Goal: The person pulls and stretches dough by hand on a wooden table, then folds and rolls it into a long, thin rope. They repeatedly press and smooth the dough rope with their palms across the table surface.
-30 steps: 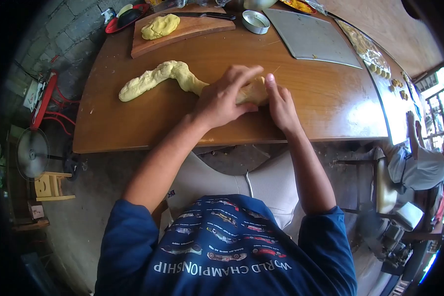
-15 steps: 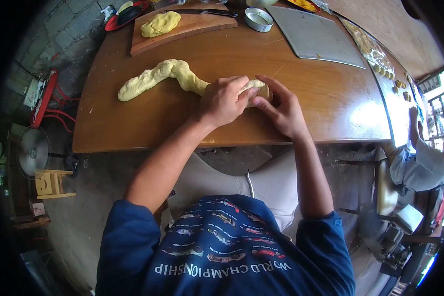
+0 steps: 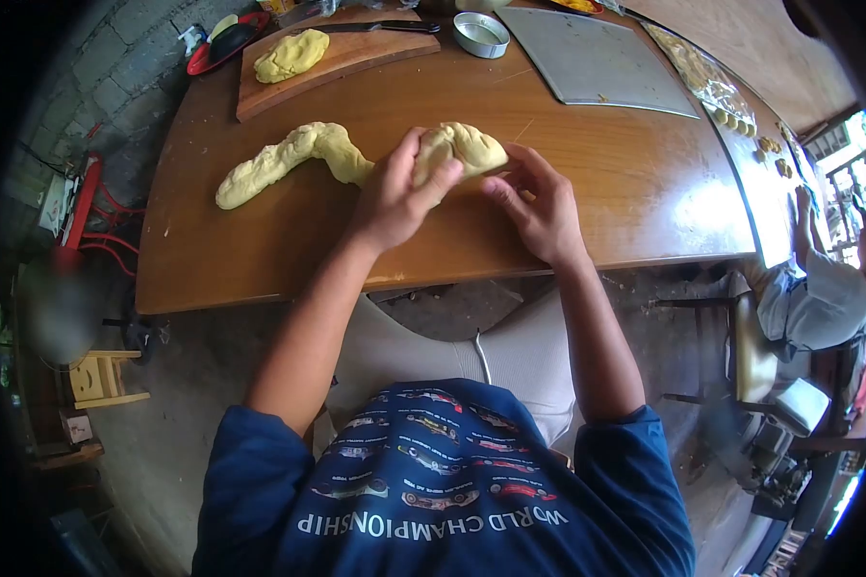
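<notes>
Nearest to the person, the front edge of the wooden tabletop (image 3: 289,279) runs just below both wrists, so the forearms cross it and the hands work a little inside the edge. The left hand (image 3: 390,197) is wrapped around the near end of a long yellow dough rope (image 3: 289,159), with the fingers curled over the thick lump at this end. The lump looks raised a little off the wood, probably so it can be turned or pressed — though the hand hides its underside. The right hand (image 3: 539,207) is at the other side of the same lump; its fingertips touch or pinch the dough, and how firmly it grips I cannot tell.

From the lump the rope bends away to the left and lies flat on the tabletop, well inside the left edge. To the right of the hands there is a wide bare area of wood, with room to roll or stretch.

Farther back, a wooden cutting board (image 3: 356,53) carries a second dough lump (image 3: 291,55) and a knife (image 3: 375,27) — kept apart from the working area. Beside it stands a small round metal tin (image 3: 480,34), then a flat grey metal sheet (image 3: 597,62). Along the far right edge small yellow pieces (image 3: 736,120) lie in rows, near another person's sleeve (image 3: 818,298).
</notes>
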The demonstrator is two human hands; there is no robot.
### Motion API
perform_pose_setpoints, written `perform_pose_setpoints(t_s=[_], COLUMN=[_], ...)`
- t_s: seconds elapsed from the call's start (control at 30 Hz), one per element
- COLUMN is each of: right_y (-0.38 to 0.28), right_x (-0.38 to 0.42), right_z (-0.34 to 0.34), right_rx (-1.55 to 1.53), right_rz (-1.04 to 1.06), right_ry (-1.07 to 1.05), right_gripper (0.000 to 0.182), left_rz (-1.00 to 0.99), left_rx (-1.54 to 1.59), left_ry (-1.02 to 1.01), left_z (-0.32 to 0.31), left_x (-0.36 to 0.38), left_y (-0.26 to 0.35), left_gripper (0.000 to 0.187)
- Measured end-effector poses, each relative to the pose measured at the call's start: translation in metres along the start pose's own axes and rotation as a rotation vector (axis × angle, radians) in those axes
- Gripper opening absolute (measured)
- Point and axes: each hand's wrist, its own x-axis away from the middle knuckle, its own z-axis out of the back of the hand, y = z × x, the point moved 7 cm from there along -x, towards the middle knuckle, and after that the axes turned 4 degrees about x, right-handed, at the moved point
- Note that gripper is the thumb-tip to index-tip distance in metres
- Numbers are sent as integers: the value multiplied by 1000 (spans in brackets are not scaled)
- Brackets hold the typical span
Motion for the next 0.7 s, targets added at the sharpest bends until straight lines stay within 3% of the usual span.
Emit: perform_pose_setpoints(t_s=[0.03, 0.07, 0.13, 0.2, 0.3, 0.37, 0.43, 0.5, 0.57, 0.6, 0.67, 0.7], right_y=[2, 8, 11, -2, 0, -3, 3, 13, 29, 26, 21, 9], right_x=[0, -1, -2, 2, 1, 1, 2, 1, 1, 1, -2, -2], right_z=[0, -1, 1, -8, -16, -18, -14, -8, 0, -3, 7, 1], right_rx=[0, -11, -23, -53, 44, 69, -55, -187, -447, -451, -503, -438], right_rz=[1, -25, -49, 87, 164, 204, 29, -36, -101, -103, -126, -108], right_ry=[-1, -32, -65, -294, -378, -382, -292, -239, -176, -180, 48, 38], right_gripper=[53, 48, 44, 40, 42, 41, 31, 27, 24, 24, 29, 35], left_rz=[-79, -79, -231, -281, -263, -260, -262, 41, 30, 20, 38, 51], left_rx=[-158, -159, -554, -576, -708, -637, -602, -535, -497, -459, -439, -414], left_ry=[-47, -45, -11, 26, 22, 5, -10, -74, -77, -82, -95, -109], left_z=[-5, -7, -15, -17, -19, -20, -21, -18, -17, -17, -16, -18], left_x=[3, 7, 15, 15, 10, 9, 7, 3, 1, 0, 0, 0], left_y=[10, 12, 24, 26, 24, 23, 32, 22, 15, 16, 18, 19], left_gripper=[61, 61, 72, 80, 78, 61, 52, 37, 33, 29, 30, 31])
